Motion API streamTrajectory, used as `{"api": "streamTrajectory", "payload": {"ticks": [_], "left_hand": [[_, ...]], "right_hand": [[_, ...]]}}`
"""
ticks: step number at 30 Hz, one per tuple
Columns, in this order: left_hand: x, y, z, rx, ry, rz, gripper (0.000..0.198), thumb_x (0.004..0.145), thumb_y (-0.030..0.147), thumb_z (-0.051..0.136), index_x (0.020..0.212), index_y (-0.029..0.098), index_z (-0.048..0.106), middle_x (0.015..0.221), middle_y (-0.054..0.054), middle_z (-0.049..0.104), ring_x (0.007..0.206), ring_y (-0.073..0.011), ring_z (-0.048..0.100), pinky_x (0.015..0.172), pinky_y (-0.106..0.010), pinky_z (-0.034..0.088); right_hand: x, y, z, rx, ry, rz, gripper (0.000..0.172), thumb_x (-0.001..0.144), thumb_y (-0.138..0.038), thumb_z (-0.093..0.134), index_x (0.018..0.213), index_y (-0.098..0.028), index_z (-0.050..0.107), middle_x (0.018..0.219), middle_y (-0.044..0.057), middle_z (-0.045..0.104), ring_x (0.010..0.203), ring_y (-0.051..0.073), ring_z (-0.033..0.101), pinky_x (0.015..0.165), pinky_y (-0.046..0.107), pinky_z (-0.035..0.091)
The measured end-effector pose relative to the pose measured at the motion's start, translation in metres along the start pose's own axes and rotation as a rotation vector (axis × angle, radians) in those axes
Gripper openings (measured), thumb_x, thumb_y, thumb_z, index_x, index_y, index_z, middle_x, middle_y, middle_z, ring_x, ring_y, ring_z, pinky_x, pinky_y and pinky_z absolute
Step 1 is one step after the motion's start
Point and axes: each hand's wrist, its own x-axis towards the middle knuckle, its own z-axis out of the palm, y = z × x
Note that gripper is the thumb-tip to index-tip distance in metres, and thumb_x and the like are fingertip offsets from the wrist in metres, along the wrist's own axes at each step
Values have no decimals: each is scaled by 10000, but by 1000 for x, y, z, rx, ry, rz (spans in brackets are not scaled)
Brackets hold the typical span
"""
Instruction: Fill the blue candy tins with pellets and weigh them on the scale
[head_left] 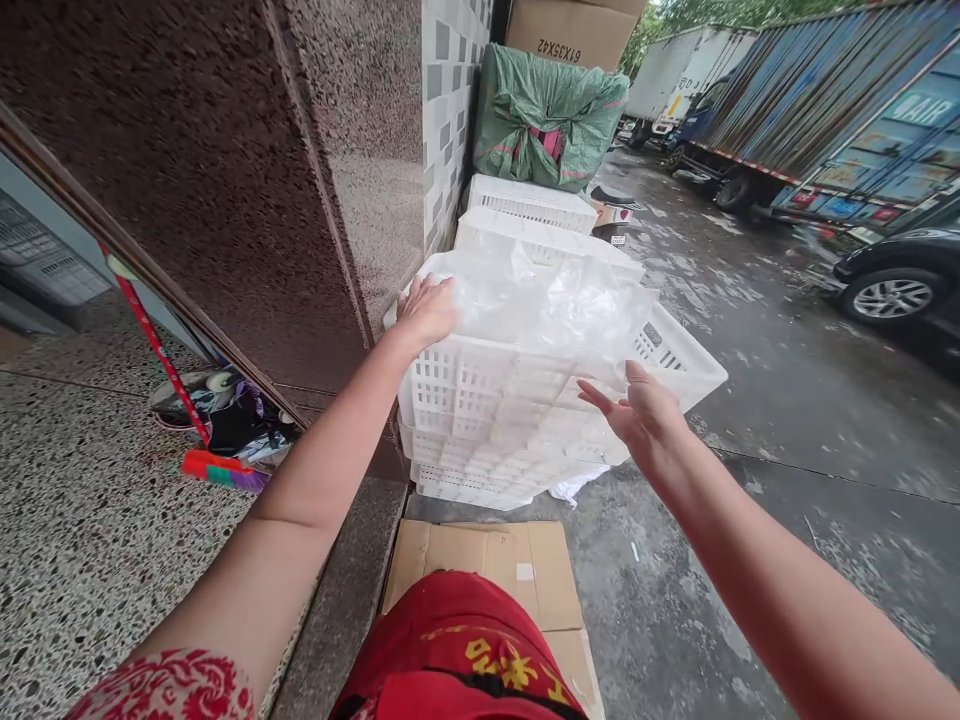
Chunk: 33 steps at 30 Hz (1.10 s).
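A stack of white slotted plastic crates (487, 420) stands on the wet pavement beside a stone wall. The top crate holds a clear plastic bag (547, 295) that bulges above its rim. My left hand (427, 310) rests on the near left corner of the top crate, fingers curled over the rim and the edge of the bag. My right hand (637, 405) is in front of the crate's near right side, palm toward it and fingers spread, close to the crate wall but holding nothing.
More white crates (532, 205) stand behind, then a green sack (547, 115) and a cardboard box (574, 30). Flattened cardboard (487, 565) lies at my feet. A red broom (172, 385) leans at a doorway left. Trucks (810, 100) and a car (900, 280) are parked right.
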Motion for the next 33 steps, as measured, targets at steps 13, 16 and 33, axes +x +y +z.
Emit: {"api": "streamTrajectory", "payload": {"ticks": [13,16,33], "left_hand": [[-62,-23,25,22,209,385,388,930,368,394,1202,191,607,1210,-83,651,1207,-229,517,1111,-439,217],[-63,-27,32,2,293,398,424,925,400,399,1247,182,568,1278,-87,609,1241,-224,489,1119,-434,221],[-292,-94,135,-120,64,-147,389,849,371,435,1182,228,577,1382,-99,495,1328,-234,388,1117,-429,274]], "right_hand": [[-31,-17,-16,29,19,181,869,669,-314,785,1360,-243,262,1470,218,147,1177,449,495,703,514,588],[-29,-11,-32,52,-9,159,818,652,-352,785,1313,-263,310,1451,191,194,1156,420,527,735,494,582],[5,15,-83,-136,-313,-19,816,632,-251,748,1280,-390,271,1396,40,266,1219,315,461,745,468,594]]}}
